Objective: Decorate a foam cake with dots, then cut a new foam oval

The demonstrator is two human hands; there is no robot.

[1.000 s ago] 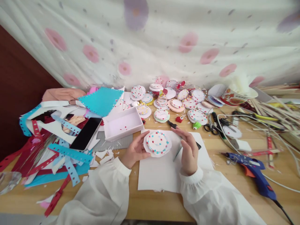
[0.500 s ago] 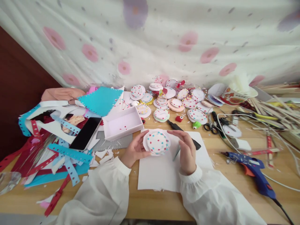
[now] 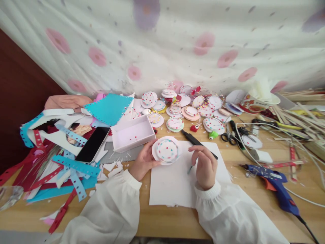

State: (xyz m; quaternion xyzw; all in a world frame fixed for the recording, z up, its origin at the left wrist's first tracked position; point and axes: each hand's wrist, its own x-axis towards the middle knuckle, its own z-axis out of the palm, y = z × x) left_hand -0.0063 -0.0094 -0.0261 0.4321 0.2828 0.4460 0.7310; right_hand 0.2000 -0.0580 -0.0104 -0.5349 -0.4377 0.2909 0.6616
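Note:
My left hand (image 3: 145,162) grips a small layered white paper disc (image 3: 166,150) by its left edge, thumb in front and fingers behind. Red and blue dots ring the smaller upper round, with a red dot at its centre; motion blurs them. To the right, apart from the disc, my right hand (image 3: 205,166) hovers with loosely bent fingers and nothing visible in them. Both hands are above a white sheet of paper (image 3: 172,191). A thin teal item (image 3: 190,170) shows beside the right hand, and a black-handled tool (image 3: 194,139) lies behind it.
A shallow white box (image 3: 133,134) holds a few red bits. Several decorated paper discs (image 3: 175,124) stand at the back. Left are a phone (image 3: 93,145) and punched paper strips (image 3: 76,166); right, a blue glue gun (image 3: 275,183), scissors (image 3: 228,138) and cables.
The paper disc has turned and shifted slightly left and up in my left hand. My right hand has drawn away from it to the right, its fingers bending more.

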